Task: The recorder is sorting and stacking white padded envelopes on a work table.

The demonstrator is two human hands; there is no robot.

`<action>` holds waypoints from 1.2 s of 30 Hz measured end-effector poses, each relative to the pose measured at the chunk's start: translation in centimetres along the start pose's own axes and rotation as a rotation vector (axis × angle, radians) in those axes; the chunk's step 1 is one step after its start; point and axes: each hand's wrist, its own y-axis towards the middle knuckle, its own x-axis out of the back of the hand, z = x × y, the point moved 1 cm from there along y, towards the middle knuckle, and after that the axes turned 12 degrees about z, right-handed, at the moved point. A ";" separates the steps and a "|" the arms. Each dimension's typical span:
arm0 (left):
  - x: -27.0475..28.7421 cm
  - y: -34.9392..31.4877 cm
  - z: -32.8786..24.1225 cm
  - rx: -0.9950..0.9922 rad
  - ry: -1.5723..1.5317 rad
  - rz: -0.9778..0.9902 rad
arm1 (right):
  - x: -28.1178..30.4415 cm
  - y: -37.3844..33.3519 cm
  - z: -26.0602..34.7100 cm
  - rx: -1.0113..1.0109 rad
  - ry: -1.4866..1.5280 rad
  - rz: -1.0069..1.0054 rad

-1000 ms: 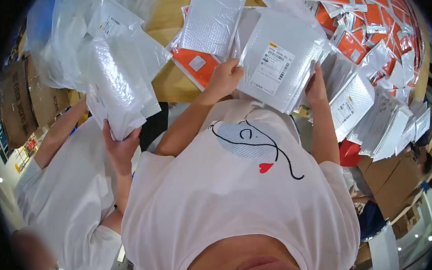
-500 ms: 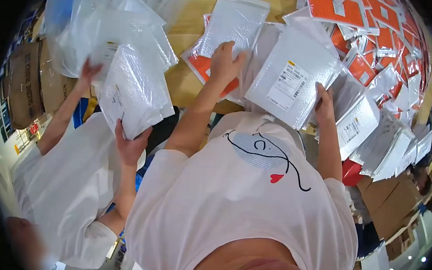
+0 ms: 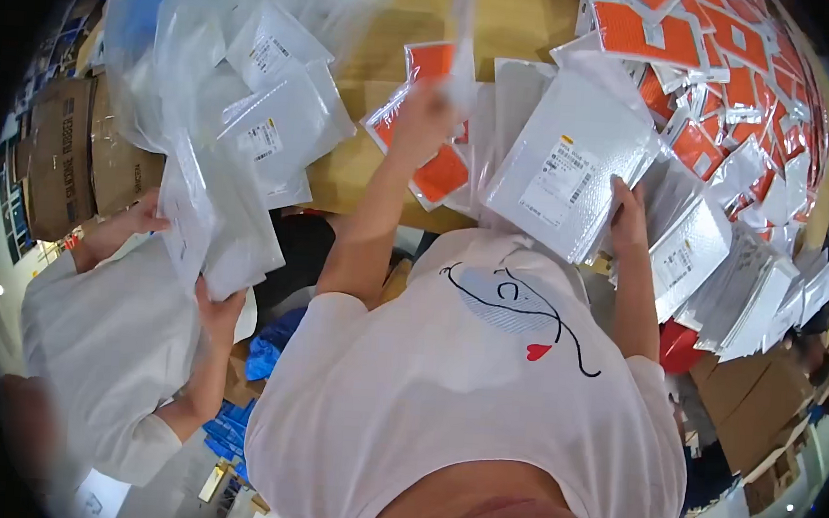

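Note:
My left hand (image 3: pixel 427 119), blurred by motion, is closed on a white bubble mailer (image 3: pixel 462 36) that stands up nearly edge-on above the table. Below that hand lie orange flat packs in clear wrapping (image 3: pixel 442 173). My right hand (image 3: pixel 630 215) grips the right edge of a white bubble mailer with a printed label (image 3: pixel 557 184). This one lies tilted in front of my chest, over other clear and white bags. Its far corner rests near more clear wrapping.
A heap of orange packs (image 3: pixel 731 50) covers the table (image 3: pixel 344 174) at far right. Labelled white mailers (image 3: pixel 688 252) are stacked at the right edge. On my left a co-worker's hands (image 3: pixel 219 312) hold white mailers beside plastic bags (image 3: pixel 200 37). Brown cartons (image 3: pixel 60 157) stand beyond.
My left hand has lifted the white mailer from lying flat to upright, uncovering orange packs. My right hand stays on the labelled mailer. The co-worker's mailers have moved down and left.

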 end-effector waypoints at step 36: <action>-6.4 -3.7 -0.6 -0.217 0.177 0.149 | 1.3 0.4 -0.4 0.033 -0.016 0.056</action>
